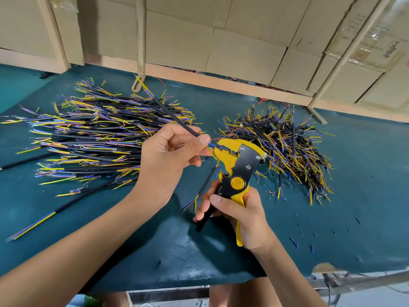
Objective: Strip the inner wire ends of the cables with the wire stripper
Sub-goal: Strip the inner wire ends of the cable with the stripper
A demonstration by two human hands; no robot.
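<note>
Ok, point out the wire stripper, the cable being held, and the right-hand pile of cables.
wire stripper (240, 165), head view, on its metal side plate.
held cable (177, 119), head view, on its black sheath above the left hand.
right-hand pile of cables (287, 147), head view, on the middle of the heap.

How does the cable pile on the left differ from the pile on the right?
The left pile is larger and spread wide, its cables lying roughly parallel; the right pile is smaller and more tangled, its ends pointing every way. The left pile lies beyond the left hand, the right pile behind the wire stripper. Both hold black cables with yellow and blue inner wires.
</note>
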